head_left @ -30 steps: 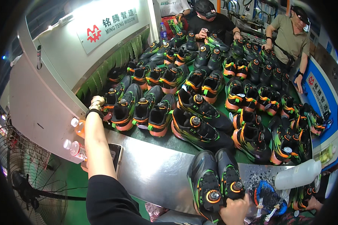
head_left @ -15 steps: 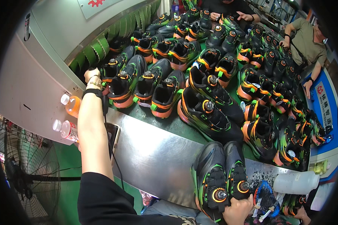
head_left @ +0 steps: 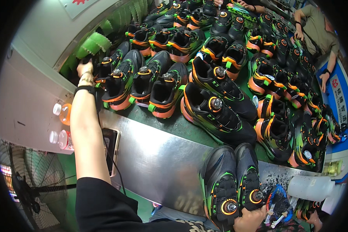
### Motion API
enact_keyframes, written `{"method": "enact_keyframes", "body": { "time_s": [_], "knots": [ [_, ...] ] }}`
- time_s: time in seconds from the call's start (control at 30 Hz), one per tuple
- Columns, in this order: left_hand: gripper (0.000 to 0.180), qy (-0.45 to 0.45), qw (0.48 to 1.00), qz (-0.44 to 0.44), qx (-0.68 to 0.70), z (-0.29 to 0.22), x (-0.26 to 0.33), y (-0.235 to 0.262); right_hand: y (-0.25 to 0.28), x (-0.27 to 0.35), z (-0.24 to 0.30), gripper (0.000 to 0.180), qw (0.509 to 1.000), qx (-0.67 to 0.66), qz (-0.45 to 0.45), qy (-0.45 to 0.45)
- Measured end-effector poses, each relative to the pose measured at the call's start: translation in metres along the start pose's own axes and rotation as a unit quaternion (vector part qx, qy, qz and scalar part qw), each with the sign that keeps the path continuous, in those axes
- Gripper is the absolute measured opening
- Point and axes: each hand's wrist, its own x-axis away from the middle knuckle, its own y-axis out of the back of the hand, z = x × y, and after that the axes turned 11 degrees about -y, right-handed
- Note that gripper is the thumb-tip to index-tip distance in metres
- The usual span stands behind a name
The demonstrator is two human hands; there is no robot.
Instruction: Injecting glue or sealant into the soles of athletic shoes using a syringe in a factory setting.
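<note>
At the lower right, my right hand is closed round the heel end of a pair of black sneakers, which have orange-ringed dials and green trim. The pair lies side by side, toes pointing away from me, over the edge of the metal table. My left arm stretches to the far left, where my left hand is closed on something dark beside the green strip curtain of a grey machine. What those fingers hold is mostly hidden. Just right of that hand stands another black sneaker.
Rows of similar sneakers cover the green belt. Two drink bottles, a phone and a fan are at left. A white plastic bottle lies at right. Co-workers stand across the belt.
My left hand has shifted slightly toward the curtain, and a green strip near it now bulges outward. The view has turned a little. My right hand still grips the pair of sneakers.
</note>
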Motion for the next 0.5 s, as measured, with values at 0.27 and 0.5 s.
{"method": "enact_keyframes", "body": {
  "time_s": [0.27, 0.5],
  "knots": [
    [0.035, -0.074, 0.954, 0.117, -0.266, 0.054, -0.030, -0.024, 0.002, -0.006, 0.003, 0.012, 1.000, 0.017, 0.005, -0.012],
    [0.037, 0.209, 0.968, 0.039, 0.130, 0.042, -0.025, -0.016, 0.003, -0.002, -0.002, 0.012, 0.999, -0.033, 0.006, -0.038]
  ]
}}
